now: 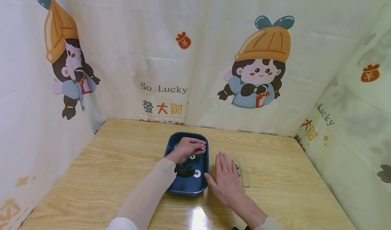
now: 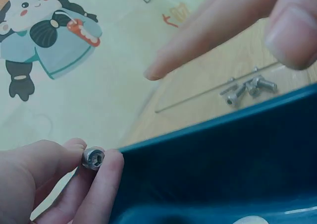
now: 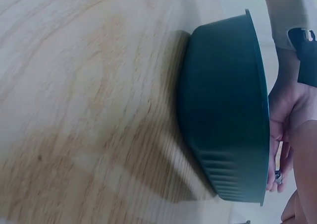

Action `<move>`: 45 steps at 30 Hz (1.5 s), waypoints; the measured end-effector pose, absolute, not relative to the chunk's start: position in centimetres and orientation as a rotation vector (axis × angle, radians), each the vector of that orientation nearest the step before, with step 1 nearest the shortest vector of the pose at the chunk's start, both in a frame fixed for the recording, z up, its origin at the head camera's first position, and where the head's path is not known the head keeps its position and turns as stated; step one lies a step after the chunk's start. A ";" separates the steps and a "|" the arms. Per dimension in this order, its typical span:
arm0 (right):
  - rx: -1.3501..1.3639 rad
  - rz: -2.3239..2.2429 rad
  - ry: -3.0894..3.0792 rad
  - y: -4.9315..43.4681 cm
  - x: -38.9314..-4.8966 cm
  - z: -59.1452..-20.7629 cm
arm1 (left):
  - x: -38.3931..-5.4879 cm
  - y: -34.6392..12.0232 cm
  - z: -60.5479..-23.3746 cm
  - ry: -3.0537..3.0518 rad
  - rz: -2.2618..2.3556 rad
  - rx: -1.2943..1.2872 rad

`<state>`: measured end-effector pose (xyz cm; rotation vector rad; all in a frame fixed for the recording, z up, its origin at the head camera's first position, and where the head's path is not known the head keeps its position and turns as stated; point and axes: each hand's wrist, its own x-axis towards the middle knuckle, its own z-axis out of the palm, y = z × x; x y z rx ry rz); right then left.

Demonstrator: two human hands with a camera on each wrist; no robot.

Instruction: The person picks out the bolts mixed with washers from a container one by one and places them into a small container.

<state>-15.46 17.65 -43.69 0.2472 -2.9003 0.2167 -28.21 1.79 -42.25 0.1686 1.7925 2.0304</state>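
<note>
My left hand (image 1: 187, 149) is over the blue plastic tray (image 1: 184, 186), near its right rim. Thumb and fingers pinch a silver hex-socket bolt (image 2: 94, 158), its socket end facing the camera in the left wrist view. To the right of the tray, my right hand (image 1: 228, 184) has its fingers extended, thumb close to the tray's rim. Its fingers overlap a clear plate (image 1: 245, 179) in the head view. Several silver bolts (image 2: 252, 86) lie together on that plate, partly hidden behind the right hand in the head view.
White discs with dark centres (image 1: 197, 173) show on the tray floor. The wooden table (image 1: 100, 175) extends on both sides of the tray. A printed curtain (image 1: 207, 70) hangs behind and along both sides. A black strap unit (image 1: 184, 171) sits at the left wrist.
</note>
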 end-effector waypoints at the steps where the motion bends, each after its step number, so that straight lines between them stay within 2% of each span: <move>1: 0.240 0.221 -2.898 17.8 -15.4 -43.7 | -28.2 1.8 -42.1 1.782 2.036 0.174; 25: 0.185 0.243 -2.873 21.4 -14.6 -43.9 | -26.6 4.9 -40.1 1.720 1.990 0.284; 45: 0.057 0.241 -2.911 24.7 -14.2 -45.5 | -25.2 9.0 -40.7 1.685 1.900 0.327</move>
